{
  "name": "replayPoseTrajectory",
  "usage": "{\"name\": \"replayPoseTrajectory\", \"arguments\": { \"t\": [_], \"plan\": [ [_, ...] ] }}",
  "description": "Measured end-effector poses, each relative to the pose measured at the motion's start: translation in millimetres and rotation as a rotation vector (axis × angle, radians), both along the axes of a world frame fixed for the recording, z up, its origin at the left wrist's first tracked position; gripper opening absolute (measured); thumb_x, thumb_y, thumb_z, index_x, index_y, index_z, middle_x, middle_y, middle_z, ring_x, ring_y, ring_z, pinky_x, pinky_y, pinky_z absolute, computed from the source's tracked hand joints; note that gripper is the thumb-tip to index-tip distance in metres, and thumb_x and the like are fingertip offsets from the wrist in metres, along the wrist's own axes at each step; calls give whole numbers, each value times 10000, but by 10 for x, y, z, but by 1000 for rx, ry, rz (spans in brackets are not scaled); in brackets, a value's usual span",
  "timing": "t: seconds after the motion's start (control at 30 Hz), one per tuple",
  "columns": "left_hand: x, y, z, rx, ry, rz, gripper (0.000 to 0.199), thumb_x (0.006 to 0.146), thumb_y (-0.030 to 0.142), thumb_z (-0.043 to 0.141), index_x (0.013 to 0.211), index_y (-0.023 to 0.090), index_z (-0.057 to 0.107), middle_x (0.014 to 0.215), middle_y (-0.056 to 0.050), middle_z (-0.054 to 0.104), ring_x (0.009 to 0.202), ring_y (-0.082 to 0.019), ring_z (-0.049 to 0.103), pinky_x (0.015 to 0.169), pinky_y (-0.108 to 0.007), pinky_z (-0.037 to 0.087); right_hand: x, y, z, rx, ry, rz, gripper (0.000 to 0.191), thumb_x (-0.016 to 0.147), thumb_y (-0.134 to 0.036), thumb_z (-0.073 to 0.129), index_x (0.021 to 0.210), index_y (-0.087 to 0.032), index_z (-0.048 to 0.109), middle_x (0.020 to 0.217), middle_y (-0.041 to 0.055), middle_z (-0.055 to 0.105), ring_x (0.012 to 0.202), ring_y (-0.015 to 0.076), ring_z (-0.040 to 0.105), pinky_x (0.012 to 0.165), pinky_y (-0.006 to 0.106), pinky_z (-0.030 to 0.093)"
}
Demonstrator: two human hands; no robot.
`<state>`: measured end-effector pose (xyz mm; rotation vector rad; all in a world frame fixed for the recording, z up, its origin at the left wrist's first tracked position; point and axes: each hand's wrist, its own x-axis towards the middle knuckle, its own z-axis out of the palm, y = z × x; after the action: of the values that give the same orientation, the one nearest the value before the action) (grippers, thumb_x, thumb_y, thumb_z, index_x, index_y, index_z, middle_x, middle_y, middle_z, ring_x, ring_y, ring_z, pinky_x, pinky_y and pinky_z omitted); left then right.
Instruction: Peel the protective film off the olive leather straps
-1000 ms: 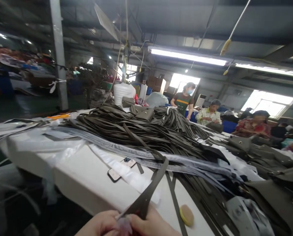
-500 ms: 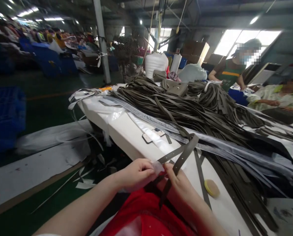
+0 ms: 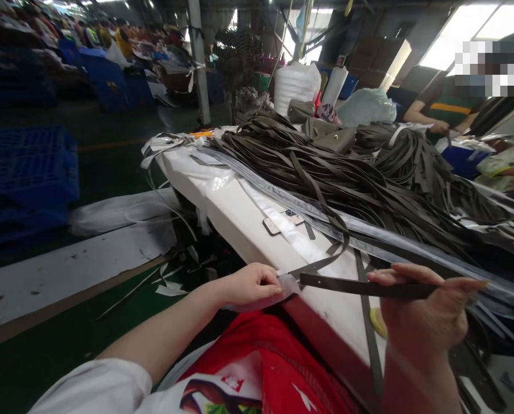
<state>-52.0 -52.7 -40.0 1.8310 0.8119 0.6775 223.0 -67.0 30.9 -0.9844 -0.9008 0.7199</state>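
My left hand (image 3: 257,286) is closed in a pinch at the table's near edge, on a piece of translucent plastic film (image 3: 290,283). Beside the film, a dark olive strap (image 3: 338,284) with small holes stretches to the right. My right hand (image 3: 425,313) is raised over the table's right part, with that strap running between its thumb and fingers. Another length of strap (image 3: 326,261) curves from the left hand's film up toward the heap. A large heap of similar straps (image 3: 317,167) covers the table's far side.
On the white table (image 3: 226,215) lie a phone (image 3: 283,222) under a clear strip and a yellow round object (image 3: 378,322), partly behind my right hand. Blue pallets (image 3: 28,172) stand on the floor at left. A co-worker (image 3: 451,109) is at the far right.
My right hand has moved right and up, away from the left hand, drawing the strap out straight. The left hand still pinches the film. The view has turned a little left.
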Motion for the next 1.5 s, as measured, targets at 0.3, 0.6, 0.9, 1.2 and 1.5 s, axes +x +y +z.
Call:
{"name": "replayPoseTrajectory", "arguments": {
  "t": [0.3, 0.6, 0.9, 1.2, 1.5],
  "plan": [
    [-2, -1, 91, 50, 31, -97, 371, 925, 413, 550, 811, 109, 728, 910, -80, 683, 815, -170, 622, 760, -246, 475, -55, 73, -135, -10, -111, 219, 694, 863, -761, 466, 730, -132, 731, 553, 106, 699, 539, 265, 704, 585, 383, 589],
    [168, -20, 45, 114, -35, -157, 573, 981, 546, 371, 651, 133, 591, 783, -52, 586, 710, -140, 530, 711, -247, 454, -399, 133, -422, -127, -213, 452, 684, 974, -665, 306, 909, -154, 755, 666, 102, 737, 638, 250, 712, 718, 424, 582],
    [158, -72, -86, 167, -30, 113, 573, 1018, 523, 269, 831, 147, 659, 851, -60, 624, 816, -169, 569, 793, -267, 448, -578, 183, -652, -153, -424, 332, 388, 900, -529, 595, 1090, -212, 712, 1008, 71, 708, 962, 243, 631, 885, 384, 501],
    [183, -115, -138, 183, -17, 376, 520, 1031, 469, 262, 691, 176, 525, 628, -5, 545, 606, -133, 532, 661, -254, 434, -812, 55, -810, -363, -267, 524, 383, 831, -540, 681, 927, -169, 688, 654, 11, 625, 560, 150, 529, 534, 257, 442],
    [69, -181, -136, 188, -32, 410, 360, 1004, 368, 371, 1268, 162, 502, 818, -39, 697, 709, -160, 641, 705, -261, 468, -793, 95, -791, -474, 573, 943, 366, 663, -262, 837, 990, -190, 690, 733, -6, 618, 666, 128, 571, 726, 268, 502]
  ]
}}
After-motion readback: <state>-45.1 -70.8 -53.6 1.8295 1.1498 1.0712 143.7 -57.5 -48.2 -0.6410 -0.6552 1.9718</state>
